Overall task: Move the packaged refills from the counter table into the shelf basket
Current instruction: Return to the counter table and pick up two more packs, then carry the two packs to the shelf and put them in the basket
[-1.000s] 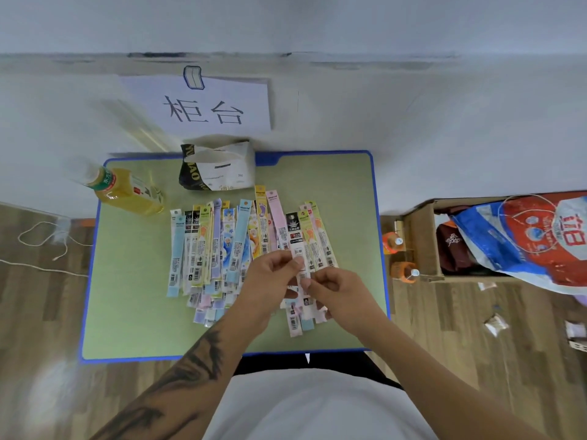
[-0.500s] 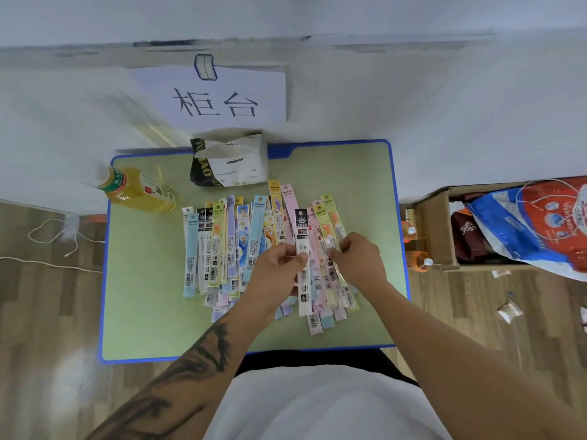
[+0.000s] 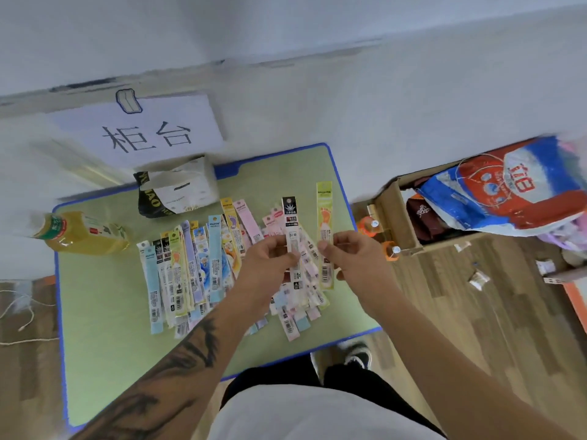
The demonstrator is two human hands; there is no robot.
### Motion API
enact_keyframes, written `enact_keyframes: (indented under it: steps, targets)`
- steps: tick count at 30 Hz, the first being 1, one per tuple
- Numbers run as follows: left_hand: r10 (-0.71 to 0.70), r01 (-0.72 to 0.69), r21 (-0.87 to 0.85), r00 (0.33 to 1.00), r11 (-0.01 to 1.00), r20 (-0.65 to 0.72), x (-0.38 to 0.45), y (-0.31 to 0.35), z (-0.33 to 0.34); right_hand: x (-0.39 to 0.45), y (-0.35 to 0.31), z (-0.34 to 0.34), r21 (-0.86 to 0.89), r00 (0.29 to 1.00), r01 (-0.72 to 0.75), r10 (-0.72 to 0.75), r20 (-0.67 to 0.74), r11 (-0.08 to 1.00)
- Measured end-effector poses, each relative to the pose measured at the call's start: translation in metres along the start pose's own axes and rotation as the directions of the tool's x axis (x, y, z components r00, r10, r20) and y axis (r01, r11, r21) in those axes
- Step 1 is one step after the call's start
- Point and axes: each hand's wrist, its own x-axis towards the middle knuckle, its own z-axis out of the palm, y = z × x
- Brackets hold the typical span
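Several long, thin packaged refills lie in a row on the green counter table. My left hand pinches a white refill pack with a black top, lifted above the pile. To its right, my right hand pinches a yellow-green refill pack, also lifted. More pink and white packs fan out below both hands. No shelf basket shows in this view.
A yellow drink bottle lies at the table's left edge. A tissue pack sits at the back under a paper sign. Right of the table stand a cardboard box holding a red-blue bag and two orange-capped bottles.
Both hands have risen from the pile. The left holds the black-topped pack higher, and the right now lifts a yellow-green pack. The camera has swung to the right.
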Motion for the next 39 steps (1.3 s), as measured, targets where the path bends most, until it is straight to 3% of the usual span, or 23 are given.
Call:
enact_keyframes:
  steps: [5,10,13,17,24,30,39]
  targets:
    - [0.162,-0.159,-0.03,0.968,0.987,0.189,-0.036,0.022,0.077,-0.054,0.0,-0.073,0.185,0.986,0.131,-0.109,-0.125,0.974]
    - [0.297,-0.311,-0.026,0.878,0.95,0.375,-0.104,0.031,0.198,-0.128,0.014,-0.174,0.38,0.925,0.294,-0.159,-0.346,0.877]
    - [0.311,-0.37,0.022,0.81,0.929,0.497,-0.154,0.018,0.271,-0.179,0.042,-0.241,0.401,0.882,0.361,-0.168,-0.44,0.842]
    - [0.29,-0.432,0.068,0.705,0.899,0.647,-0.218,-0.018,0.36,-0.249,0.098,-0.322,0.412,0.77,0.457,-0.119,-0.627,0.789]
    - [0.095,-0.477,0.24,0.578,0.846,0.811,-0.307,-0.113,0.479,-0.357,0.204,-0.417,0.428,0.58,0.573,0.024,-0.814,0.699]
    - [-0.074,-0.521,0.358,0.488,0.775,0.87,-0.343,-0.164,0.549,-0.399,0.267,-0.46,0.47,0.479,0.633,0.166,-0.862,0.614]
    - [-0.29,-0.52,0.458,0.374,0.72,0.881,-0.351,-0.222,0.686,-0.416,0.325,-0.547,0.477,0.328,0.598,0.347,-0.879,0.644]
